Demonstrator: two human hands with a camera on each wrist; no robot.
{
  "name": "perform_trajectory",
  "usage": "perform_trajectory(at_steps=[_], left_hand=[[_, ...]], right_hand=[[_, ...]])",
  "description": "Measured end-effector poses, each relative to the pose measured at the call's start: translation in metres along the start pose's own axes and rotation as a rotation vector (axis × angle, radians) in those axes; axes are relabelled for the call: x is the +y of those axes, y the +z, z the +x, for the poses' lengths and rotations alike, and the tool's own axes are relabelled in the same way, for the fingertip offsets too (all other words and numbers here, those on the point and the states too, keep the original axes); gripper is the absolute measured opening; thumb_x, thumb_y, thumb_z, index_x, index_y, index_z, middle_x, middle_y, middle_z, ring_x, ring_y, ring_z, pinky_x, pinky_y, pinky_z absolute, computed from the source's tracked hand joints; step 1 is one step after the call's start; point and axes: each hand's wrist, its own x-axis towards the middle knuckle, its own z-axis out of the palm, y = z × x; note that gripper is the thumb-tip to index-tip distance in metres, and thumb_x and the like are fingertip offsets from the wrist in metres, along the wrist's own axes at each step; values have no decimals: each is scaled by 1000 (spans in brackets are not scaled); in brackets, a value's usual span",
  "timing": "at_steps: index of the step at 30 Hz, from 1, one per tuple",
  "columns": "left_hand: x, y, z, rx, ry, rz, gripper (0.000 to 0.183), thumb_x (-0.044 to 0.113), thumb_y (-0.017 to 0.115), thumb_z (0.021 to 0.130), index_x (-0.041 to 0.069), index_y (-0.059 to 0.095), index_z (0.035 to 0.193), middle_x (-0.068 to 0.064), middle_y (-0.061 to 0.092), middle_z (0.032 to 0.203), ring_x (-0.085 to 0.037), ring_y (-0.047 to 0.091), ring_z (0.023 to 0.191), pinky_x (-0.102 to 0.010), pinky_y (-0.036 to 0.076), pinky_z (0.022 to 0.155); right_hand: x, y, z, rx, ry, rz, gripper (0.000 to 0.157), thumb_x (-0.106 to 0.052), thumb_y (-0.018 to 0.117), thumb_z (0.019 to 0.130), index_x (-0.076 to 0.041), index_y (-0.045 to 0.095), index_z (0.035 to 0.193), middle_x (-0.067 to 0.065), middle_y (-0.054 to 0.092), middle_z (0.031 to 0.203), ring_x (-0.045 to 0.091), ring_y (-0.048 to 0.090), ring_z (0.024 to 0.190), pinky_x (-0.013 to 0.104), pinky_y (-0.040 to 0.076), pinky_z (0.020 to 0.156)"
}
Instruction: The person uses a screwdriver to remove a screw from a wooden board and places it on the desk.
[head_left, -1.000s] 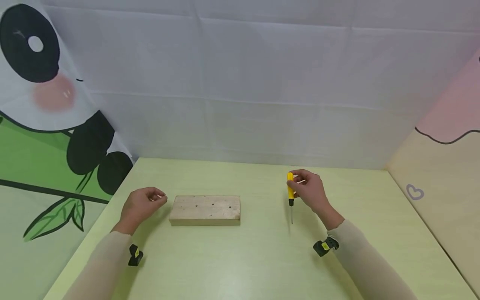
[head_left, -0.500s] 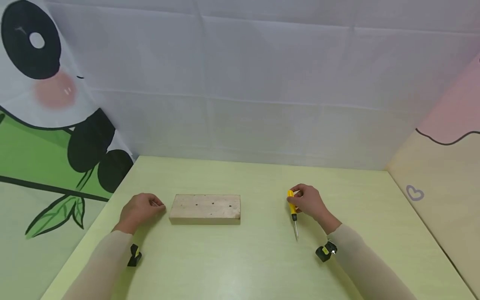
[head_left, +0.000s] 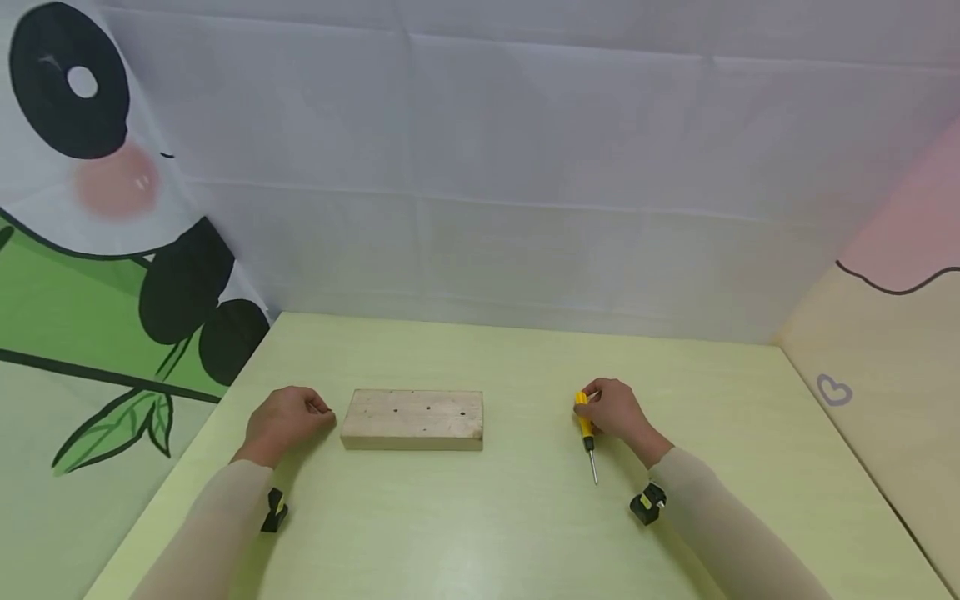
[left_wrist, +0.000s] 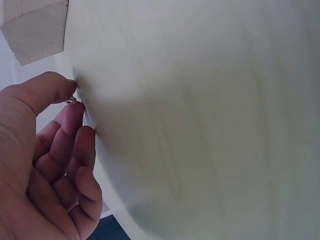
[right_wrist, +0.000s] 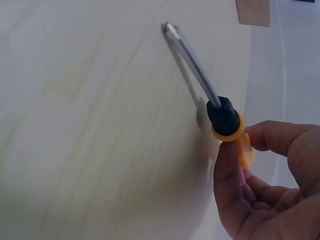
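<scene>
My right hand [head_left: 618, 410] pinches the yellow handle of a screwdriver [head_left: 584, 421] between thumb and fingers, low over the table. In the right wrist view the black collar and metal shaft [right_wrist: 195, 65] point away from the hand, the tip right at the tabletop beside its shadow. On the left, my left hand [head_left: 287, 423] is down at the table, thumb and fingertip pinching a small shiny metal screw [left_wrist: 71, 100], mostly hidden by the fingers. A pale wooden block [head_left: 412, 415] with several dark holes in its top lies flat just right of that hand.
The light yellow table [head_left: 465, 517] runs back to a white cloth backdrop [head_left: 480, 183]. A cartoon-printed panel [head_left: 112, 292] stands at the left and a beige and pink panel [head_left: 885, 350] at the right. Each wrist carries a small black camera [head_left: 648, 503].
My right hand has come down toward the table with the screwdriver, which has gone from upright to tilted. My left hand has lowered slightly beside the block. The block stays put.
</scene>
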Motion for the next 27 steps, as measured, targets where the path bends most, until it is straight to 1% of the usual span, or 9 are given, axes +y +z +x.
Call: perform_trajectory(at_steps=[7, 12, 16, 20, 27], left_hand=[[3, 2, -2, 14, -22, 7, 20, 32, 68, 84, 12, 71, 89, -5, 64, 82, -20, 55, 73, -30, 40, 58], [4, 2, -3, 20, -28, -3, 22, 33, 68, 83, 12, 70, 90, -6, 65, 83, -20, 56, 74, -31, 40, 58], [1, 4, -4, 27, -23, -14, 24, 35, 68, 82, 13, 70, 91, -5, 66, 86, -19, 57, 76, -30, 41, 60], [-2, 5, -3, 38, -13, -28, 25, 37, 66, 84, 13, 70, 92, -4, 67, 86, -19, 57, 76, -29, 41, 59], [-2, 1, 3, 76, 20, -38, 27, 37, 61, 87, 13, 70, 94, -4, 68, 86, -17, 57, 75, -26, 40, 58]], right_hand=[[3, 1, 4, -8, 11, -73, 34, -19, 69, 86, 1, 60, 112, 12, 62, 91, 15, 57, 63, 22, 49, 56], [7, 2, 6, -11, -17, -132, 36, -21, 67, 87, 0, 59, 115, 10, 61, 89, 16, 55, 65, 24, 47, 56], [8, 2, 7, -16, -33, -143, 36, -22, 67, 87, 0, 59, 115, 10, 61, 89, 16, 54, 66, 24, 46, 56], [7, 0, 7, -25, -39, -148, 37, -23, 67, 87, 0, 59, 115, 12, 63, 94, 17, 56, 69, 24, 48, 57], [7, -7, 4, -35, -78, -200, 33, -27, 63, 90, -2, 61, 112, 14, 66, 101, 22, 58, 82, 29, 48, 65]])
